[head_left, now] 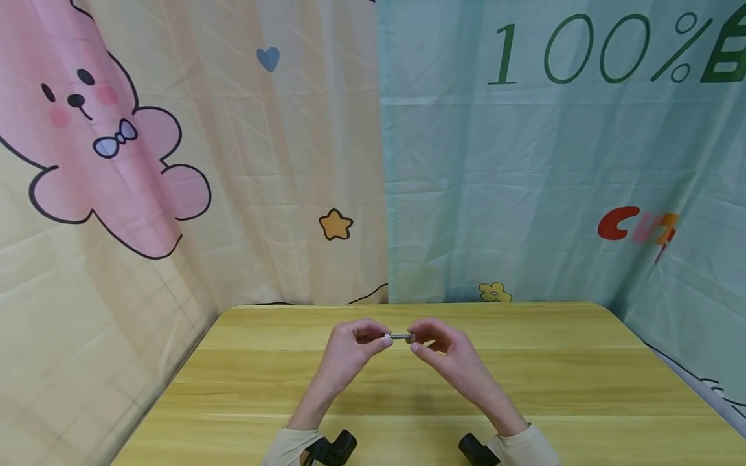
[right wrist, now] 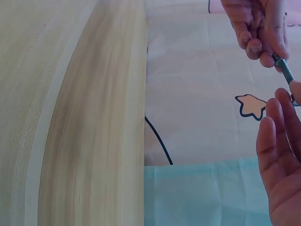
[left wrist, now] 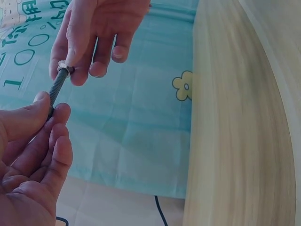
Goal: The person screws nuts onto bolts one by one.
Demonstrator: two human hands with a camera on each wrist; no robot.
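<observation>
A threaded metal bolt (head_left: 400, 336) is held level above the table, between both hands. My left hand (head_left: 345, 355) pinches one end of it with thumb and fingertips, which partly cover that end. On the other end sits a shiny nut (left wrist: 63, 68), pinched between the thumb and forefinger of my right hand (head_left: 453, 357). Bare thread of the bolt (left wrist: 57, 86) shows between the two grips. In the right wrist view the bolt (right wrist: 286, 71) lies near the right edge, and the right thumb partly covers the nut.
Below the hands spreads a wood-grain table (head_left: 262, 388). Printed curtains stand behind it, one cream (head_left: 233, 259) and one teal (head_left: 524, 194). A dark wrist mount (head_left: 340, 448) is at the left sleeve, and another mount (head_left: 478, 450) at the right.
</observation>
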